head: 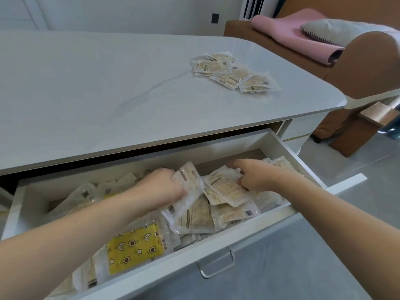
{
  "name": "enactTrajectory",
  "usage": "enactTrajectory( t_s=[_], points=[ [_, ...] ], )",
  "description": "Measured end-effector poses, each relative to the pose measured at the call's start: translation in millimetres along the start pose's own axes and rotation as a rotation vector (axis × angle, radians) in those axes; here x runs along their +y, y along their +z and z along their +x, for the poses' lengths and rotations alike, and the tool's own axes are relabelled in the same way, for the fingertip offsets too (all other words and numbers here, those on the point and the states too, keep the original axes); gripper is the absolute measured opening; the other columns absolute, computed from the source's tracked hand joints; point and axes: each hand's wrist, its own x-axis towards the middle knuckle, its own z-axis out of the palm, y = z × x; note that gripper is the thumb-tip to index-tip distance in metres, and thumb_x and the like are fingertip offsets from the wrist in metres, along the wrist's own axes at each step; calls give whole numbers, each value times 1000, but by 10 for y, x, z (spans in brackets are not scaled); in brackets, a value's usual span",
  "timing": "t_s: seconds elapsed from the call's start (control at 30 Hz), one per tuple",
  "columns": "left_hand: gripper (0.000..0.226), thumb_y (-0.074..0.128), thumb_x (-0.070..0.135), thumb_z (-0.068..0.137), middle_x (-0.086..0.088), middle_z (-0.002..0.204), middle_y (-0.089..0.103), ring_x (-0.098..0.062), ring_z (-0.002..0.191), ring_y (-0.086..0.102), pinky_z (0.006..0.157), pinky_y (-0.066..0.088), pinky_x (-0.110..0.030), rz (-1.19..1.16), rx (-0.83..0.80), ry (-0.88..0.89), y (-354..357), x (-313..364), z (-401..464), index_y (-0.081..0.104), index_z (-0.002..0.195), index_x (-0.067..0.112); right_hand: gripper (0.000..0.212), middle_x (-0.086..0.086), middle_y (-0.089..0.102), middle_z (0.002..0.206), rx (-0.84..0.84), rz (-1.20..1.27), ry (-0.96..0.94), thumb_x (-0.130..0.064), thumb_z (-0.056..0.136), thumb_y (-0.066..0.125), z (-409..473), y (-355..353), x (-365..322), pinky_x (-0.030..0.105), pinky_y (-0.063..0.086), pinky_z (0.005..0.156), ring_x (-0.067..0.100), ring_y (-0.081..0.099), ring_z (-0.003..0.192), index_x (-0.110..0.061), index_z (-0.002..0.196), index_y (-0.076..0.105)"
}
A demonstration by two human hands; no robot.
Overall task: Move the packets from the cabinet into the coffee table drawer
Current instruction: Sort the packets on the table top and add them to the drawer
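Note:
The white coffee table drawer (244, 241) stands pulled out and holds several clear packets of beige contents. My left hand (161, 187) is inside it, closed on a packet (188, 178) that stands tilted up. To its right, my right hand (253, 175) presses its fingers onto another packet (227, 188) lying on the pile. A yellow packet with moon and star prints (134, 247) lies at the drawer's front left. A loose heap of several more packets (233, 72) rests on the tabletop at the far right.
The pale marble tabletop (108, 94) overhangs the drawer's back. A metal handle (216, 265) sits on the drawer front. A brown sofa (368, 59) with a pink cloth and a grey cushion stands at the right. Grey floor lies below.

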Motion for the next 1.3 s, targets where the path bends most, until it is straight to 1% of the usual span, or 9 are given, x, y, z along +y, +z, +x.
enactTrajectory(
  t_s=[0.13, 0.23, 0.3, 0.4, 0.53, 0.7, 0.83, 0.97, 1.3],
  points=[
    [28, 58, 38, 77, 1, 111, 68, -25, 103, 65, 93, 52, -46, -449, 127, -54, 90, -15, -60, 69, 101, 29, 68, 4, 43, 147, -121, -52, 37, -15, 90, 50, -35, -27, -95, 25, 49, 74, 24, 58, 110, -31, 152, 24],
    [24, 46, 41, 74, 2, 112, 42, -26, 111, 36, 91, 31, -40, 88, 145, 28, 25, 19, -150, 61, 90, 31, 78, 6, 48, 139, -197, -65, 53, -14, 85, 59, -23, -68, -182, 20, 48, 59, 24, 63, 100, -33, 151, 22],
    [20, 45, 40, 70, 1, 106, 44, -23, 99, 40, 81, 31, -38, 458, -87, 131, -77, 126, -206, 57, 78, 26, 86, 8, 49, 138, -253, -110, 67, -15, 83, 62, 9, -89, -219, 25, 48, 66, 26, 62, 108, -34, 153, 15],
    [46, 53, 26, 77, -9, 138, 46, -23, 116, 55, 85, 49, -36, 555, -361, 33, -80, 174, -124, 58, 123, 19, 77, 11, 52, 134, -294, -135, 102, -14, 83, 60, 74, -86, -262, 30, 52, 72, 28, 62, 108, -26, 150, 26],
    [78, 57, 25, 88, -14, 164, 5, -27, 128, 49, 85, 45, -28, 558, -336, 28, 136, 209, -109, 18, 155, 18, 61, 12, 52, 137, -146, -28, 83, -40, 89, 52, 155, 10, -295, 35, 49, 88, 31, 54, 118, -17, 144, 38],
    [46, 76, 36, 77, -2, 111, 63, -18, 91, 65, 75, 56, -30, 525, -372, 59, 219, 255, -123, 64, 117, 17, 77, 11, 39, 142, -8, -298, -55, -71, 77, 53, 243, 154, -331, 48, 29, 106, 34, 33, 133, -24, 137, 44],
    [63, 75, 40, 79, -5, 125, 46, -24, 113, 52, 84, 46, -30, 613, -328, 79, 243, 235, -148, 52, 132, 16, 40, -1, 48, 126, -57, -84, -118, -48, 82, 67, 239, 101, -298, 31, 39, 85, 19, 47, 107, -28, 111, 48],
    [39, 71, 30, 81, 2, 97, 58, -12, 80, 57, 60, 47, -24, 560, -326, 120, 265, 203, -136, 56, 115, 17, 60, -4, 49, 137, -141, 113, -137, -21, 82, 67, 175, 55, -235, 24, 38, 92, 17, 49, 121, -30, 137, 43],
    [21, 67, 31, 71, 10, 45, 46, -12, 43, 40, 44, 28, -20, 567, -285, -29, -221, 279, -67, 57, 55, 21, 44, -5, 53, 113, -71, 44, -49, -41, 82, 60, 150, 58, -153, 32, 37, 90, 19, 50, 106, -32, 125, 57]
  ],
)
